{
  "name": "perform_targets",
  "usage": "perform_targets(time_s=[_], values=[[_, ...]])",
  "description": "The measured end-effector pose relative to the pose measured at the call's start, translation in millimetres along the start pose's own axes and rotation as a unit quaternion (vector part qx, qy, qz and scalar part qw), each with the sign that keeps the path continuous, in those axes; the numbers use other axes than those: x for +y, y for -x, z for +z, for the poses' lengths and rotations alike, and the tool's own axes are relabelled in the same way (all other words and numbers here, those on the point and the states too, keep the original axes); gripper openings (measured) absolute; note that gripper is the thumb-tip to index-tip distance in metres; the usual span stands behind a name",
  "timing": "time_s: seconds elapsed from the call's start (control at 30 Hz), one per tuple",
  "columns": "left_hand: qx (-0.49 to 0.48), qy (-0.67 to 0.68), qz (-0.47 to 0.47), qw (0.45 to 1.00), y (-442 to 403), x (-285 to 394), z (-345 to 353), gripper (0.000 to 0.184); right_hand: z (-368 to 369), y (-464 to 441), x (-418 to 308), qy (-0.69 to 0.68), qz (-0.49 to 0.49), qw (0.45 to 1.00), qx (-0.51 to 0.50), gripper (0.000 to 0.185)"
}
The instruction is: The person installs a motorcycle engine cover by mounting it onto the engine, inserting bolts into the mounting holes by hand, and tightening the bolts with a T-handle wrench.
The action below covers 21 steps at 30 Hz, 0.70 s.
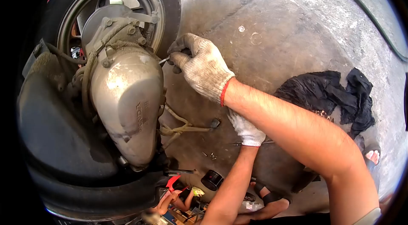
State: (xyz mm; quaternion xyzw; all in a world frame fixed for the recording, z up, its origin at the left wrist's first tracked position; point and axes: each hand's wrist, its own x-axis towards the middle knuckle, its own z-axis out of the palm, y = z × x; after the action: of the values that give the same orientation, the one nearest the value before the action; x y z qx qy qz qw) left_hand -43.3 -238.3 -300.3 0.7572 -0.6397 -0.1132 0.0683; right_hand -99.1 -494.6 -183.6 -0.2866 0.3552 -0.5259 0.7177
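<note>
Head view: right hand (202, 65) pinches a rod (163, 60) by the closed casing (127, 93); I can't tell left hand's grip (247, 129).

tire (172, 8) cropped (above), left hand (246, 129) part-hidden

The floor (293, 33) is grey concrete, darkly stained through the middle and paler toward the right edge. A crumpled black cloth (312, 91) lies on it at right, and a dark hose (367, 11) runs across the upper right. Small metal bits (213, 155) lie scattered near the lower middle.
</note>
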Motion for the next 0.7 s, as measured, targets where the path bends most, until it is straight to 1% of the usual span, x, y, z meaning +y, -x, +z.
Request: perform_targets(time_s=[0.17,0.23,0.27,0.3,0.37,0.4,0.5,0.57,0.63,0.67,0.7], values=[[-0.02,0.008,-0.049,0.999,2.6,7.9,-2.0,0.103,1.5,5.4,-4.9,0.037,-0.015,0.999,0.028,0.014],[-0.028,0.009,-0.063,0.998,3.5,9.1,-2.4,0.109,2.4,11.5,-2.6,0.033,-0.048,0.997,0.046,0.012],[-0.029,0.013,-0.066,0.997,3.5,9.5,-2.8,0.108,1.7,14.2,-3.7,-0.006,-0.013,1.0,0.028,0.011],[-0.029,0.013,-0.062,0.998,2.6,9.2,-2.4,0.106,3.4,16.9,-3.0,-0.007,-0.011,1.0,0.027,0.011],[-0.028,0.014,-0.053,0.998,1.5,8.9,-2.5,0.102,6.4,22.1,-3.3,-0.06,0.054,0.996,-0.033,0.012],[-0.027,0.013,-0.047,0.998,1.1,9.7,-2.1,0.1,4.7,20.4,-2.6,-0.024,0.012,0.999,-0.032,0.011],[-0.021,0.012,-0.021,0.999,-5.2,10.0,-4.1,0.095,7.7,19.2,-1.7,-0.033,0.01,0.999,-0.022,0.011],[-0.012,0.009,-0.001,1.0,-7.9,11.1,-5.3,0.091,8.9,16.8,-2.3,-0.123,0.045,0.991,-0.006,0.01],[-0.002,0.004,0.016,1.0,-11.3,12.5,-6.1,0.087,13.3,9.7,6.4,-0.102,0.003,0.995,-0.01,0.01],[0.004,0.001,0.026,1.0,-14.1,13.6,-6.5,0.086,14.2,8.2,9.3,-0.058,-0.01,0.998,-0.024,0.013],[0.012,-0.001,0.036,0.999,-17.1,17.4,-8.7,0.084,13.4,3.2,14.6,-0.057,-0.007,0.998,-0.032,0.013]])
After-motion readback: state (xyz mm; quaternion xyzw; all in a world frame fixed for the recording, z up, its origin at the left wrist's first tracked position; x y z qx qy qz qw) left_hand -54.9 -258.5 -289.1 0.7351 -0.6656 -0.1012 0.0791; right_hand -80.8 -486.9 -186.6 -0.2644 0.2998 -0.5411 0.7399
